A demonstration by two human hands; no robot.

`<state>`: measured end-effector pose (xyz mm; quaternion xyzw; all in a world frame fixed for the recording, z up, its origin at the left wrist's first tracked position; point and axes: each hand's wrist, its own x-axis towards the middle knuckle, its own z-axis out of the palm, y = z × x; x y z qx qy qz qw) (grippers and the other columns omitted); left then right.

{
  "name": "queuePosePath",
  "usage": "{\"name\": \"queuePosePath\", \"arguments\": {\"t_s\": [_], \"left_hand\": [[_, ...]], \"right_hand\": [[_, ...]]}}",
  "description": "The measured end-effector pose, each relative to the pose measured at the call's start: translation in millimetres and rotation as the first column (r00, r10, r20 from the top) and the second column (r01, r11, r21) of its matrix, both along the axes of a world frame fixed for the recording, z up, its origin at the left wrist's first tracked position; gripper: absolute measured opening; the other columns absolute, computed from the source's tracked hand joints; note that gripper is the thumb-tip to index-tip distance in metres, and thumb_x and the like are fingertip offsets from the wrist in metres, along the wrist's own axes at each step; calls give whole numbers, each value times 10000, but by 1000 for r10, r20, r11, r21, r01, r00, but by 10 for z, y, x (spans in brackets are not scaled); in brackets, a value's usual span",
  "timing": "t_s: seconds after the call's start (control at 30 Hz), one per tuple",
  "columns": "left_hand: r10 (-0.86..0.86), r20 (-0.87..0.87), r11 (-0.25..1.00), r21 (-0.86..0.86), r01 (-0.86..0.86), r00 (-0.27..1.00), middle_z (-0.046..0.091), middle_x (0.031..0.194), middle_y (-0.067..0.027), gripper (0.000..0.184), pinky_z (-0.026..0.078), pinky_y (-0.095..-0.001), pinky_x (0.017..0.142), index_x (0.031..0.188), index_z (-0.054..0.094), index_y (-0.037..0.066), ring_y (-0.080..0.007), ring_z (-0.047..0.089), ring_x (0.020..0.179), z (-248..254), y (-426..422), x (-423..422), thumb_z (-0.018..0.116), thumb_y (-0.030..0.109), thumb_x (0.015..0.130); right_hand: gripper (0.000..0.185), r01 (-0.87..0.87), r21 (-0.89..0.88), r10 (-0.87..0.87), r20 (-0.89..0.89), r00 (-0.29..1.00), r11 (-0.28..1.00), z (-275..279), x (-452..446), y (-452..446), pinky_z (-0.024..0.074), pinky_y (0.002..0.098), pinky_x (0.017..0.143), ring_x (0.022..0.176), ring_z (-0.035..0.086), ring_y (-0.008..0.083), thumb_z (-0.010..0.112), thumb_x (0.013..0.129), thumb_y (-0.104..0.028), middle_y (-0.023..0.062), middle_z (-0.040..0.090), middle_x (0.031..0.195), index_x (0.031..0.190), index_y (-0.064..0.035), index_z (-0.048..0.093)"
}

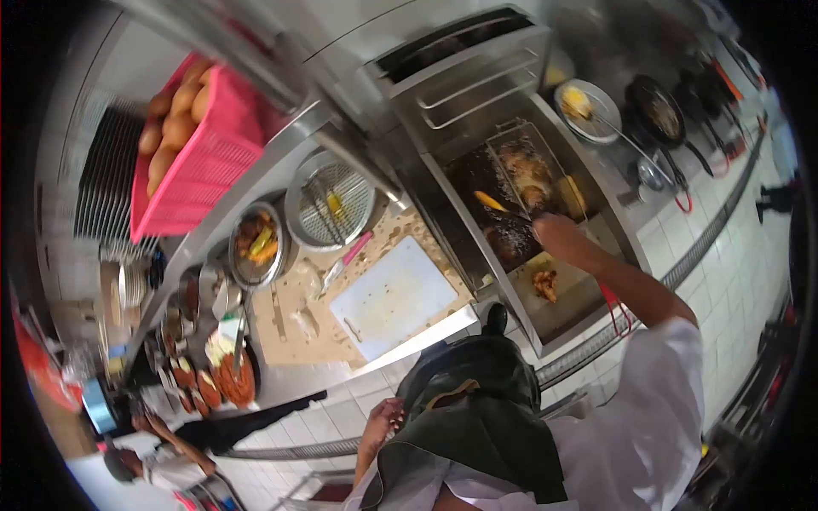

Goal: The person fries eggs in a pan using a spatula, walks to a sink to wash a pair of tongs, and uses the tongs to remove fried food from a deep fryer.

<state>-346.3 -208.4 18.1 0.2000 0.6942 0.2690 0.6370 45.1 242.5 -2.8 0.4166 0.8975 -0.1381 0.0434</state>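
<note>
Dark apron [477, 443], left hand [381, 423] beside it; right hand [554, 236] apart, over fryer [607, 200]; neither grip discernible. Frying seems unfinished: food [527, 170] in oil [463, 169], browned piece [545, 286] towards near edge.

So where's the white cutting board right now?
In the head view, the white cutting board lies near the middle, left of the fryer, on the brown surface, with a pink handle just above it.
</note>
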Motion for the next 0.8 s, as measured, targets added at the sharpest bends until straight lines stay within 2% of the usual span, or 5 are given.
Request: {"name": "queuePosePath", "arguments": {"t_s": [0.13,0.37,0.57,0.63,0.8], "left_hand": [[310,18,938,-168,-302,951,580,805,7,269,390,-205,541,1090,613,53,-77,512,661,156,61,69,505,219,908],[147,-42,989,-13,-148,988,563,779,22,277,392,-198,544,1051,610,57,-55,497,657,-120,158,-287,514,277,913],[75,25,995,-69,-73,997,548,729,24,315,390,-201,521,1012,613,52,-48,486,623,-231,311,-600,532,343,922],[67,81,990,-127,-56,994,544,710,30,274,396,-209,513,990,611,53,-61,482,593,-382,287,-693,539,308,921],[57,-119,997,-49,-63,991,544,663,1,242,412,-275,551,948,612,31,-118,499,602,-491,71,-573,549,262,914]], "right_hand": [[166,226,-418,-324,-182,928,880,1024,673,-466,408,449,559,572,515,359,523,855,-144,191,547,639,845,9,585],[169,-26,-143,-40,-437,899,989,2365,-955,-441,399,387,526,533,533,311,546,877,-107,196,523,626,990,10,593],[224,-434,-671,-129,-618,776,601,1002,-3997,-218,478,323,548,611,575,135,523,879,-136,53,631,717,1024,-2,631],[283,-396,-360,87,-637,766,845,596,-4343,-291,452,416,521,555,580,226,538,856,-221,122,560,541,999,8,624],[357,-22,-456,-265,-556,788,890,1501,-1569,-885,471,370,740,816,627,272,532,918,-301,184,637,909,1133,-18,568]]}}
